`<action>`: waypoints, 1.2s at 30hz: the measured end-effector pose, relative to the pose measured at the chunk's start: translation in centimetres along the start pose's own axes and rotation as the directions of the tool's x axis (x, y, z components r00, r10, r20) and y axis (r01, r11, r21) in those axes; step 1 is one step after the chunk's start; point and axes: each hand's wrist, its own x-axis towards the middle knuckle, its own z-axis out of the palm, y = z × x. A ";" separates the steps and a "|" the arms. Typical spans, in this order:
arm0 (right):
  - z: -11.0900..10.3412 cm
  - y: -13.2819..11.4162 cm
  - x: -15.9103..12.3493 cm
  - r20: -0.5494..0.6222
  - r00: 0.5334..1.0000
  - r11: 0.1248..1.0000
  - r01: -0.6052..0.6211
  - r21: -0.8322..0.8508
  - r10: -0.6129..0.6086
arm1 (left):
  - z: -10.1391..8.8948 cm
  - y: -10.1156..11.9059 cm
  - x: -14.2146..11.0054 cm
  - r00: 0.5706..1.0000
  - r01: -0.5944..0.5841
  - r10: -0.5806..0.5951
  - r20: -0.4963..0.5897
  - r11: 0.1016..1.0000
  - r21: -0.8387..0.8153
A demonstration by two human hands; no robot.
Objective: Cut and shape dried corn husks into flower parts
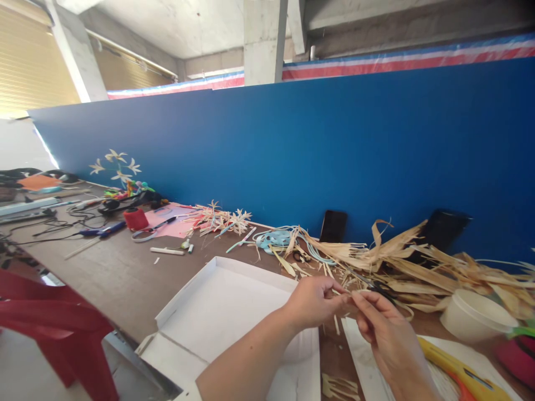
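My left hand point(315, 301) reaches over the right side of an open white cardboard box point(234, 301), its thumb and forefinger pinched together. Fingertip to fingertip with it, my right hand point(387, 331) is closed in a pinch too. Whatever lies between the fingers is too small to make out. Dried corn husks point(409, 264) are heaped just beyond my hands, with thin scraps around them. Under my right hand lies white paper point(359, 356), beside a yellow tool point(463, 367) with an orange part. Pale cut petal-like pieces point(340, 387) rest on the table near the box.
A white tub point(476, 317) stands at the right. Against the blue partition point(267, 150) lean a dark phone point(333, 225) and another dark object. Light blue cord point(276, 239), husk flowers point(238, 221), a red roll point(136, 219) and cables spread leftward. A red chair point(58, 323) stands lower left.
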 end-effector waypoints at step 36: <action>0.1 -0.6 0.0 -0.072 0.997 0.994 0.031 0.108 -0.023 | -0.4 -0.5 0.6 0.959 0.234 -0.185 0.217 0.944 -0.231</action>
